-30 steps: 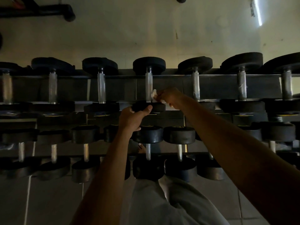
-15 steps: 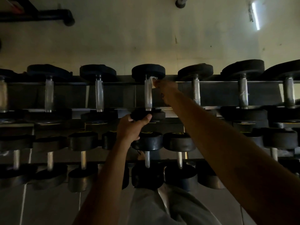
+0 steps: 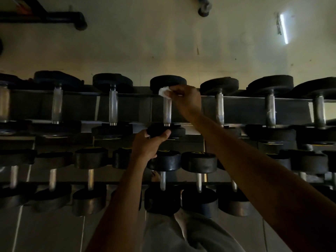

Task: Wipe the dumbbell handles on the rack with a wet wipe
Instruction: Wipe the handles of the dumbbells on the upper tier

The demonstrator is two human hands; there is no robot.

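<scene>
Wipe point(image 3: 164, 93) pinched in our right hand point(image 3: 185, 100) tops the centre handle point(image 3: 167, 113); left hand point(image 3: 147, 144) grips its weight point(image 3: 164, 130); others remain.

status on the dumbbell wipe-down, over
Right hand pinches wet wipe at the far end of the handle. Left hand grips the near head. Nothing blocking the handle.

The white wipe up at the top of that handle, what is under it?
Under the wet wipe is the far end of the dumbbell handle. The right hand pinches it there. The metal beneath is covered.
</scene>
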